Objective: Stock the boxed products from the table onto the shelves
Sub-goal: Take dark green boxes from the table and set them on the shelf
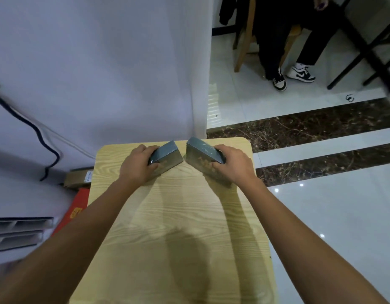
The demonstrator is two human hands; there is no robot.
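Two grey-blue boxes stand near the far edge of a light wooden table (178, 227). My left hand (138, 164) grips the left box (168, 155), fingers over its top and thumb on its near face. My right hand (230, 164) grips the right box (199, 155) the same way. Both boxes are tilted, their far corners leaning toward each other with a narrow gap between them. No shelf is in view.
A white curtain (123, 73) hangs just behind the table. A cardboard box (78, 178) and a red box (74, 210) lie on the floor at the table's left, with a dark cable (40, 137) above. A seated person's legs (284, 51) and a wooden chair are at far right.
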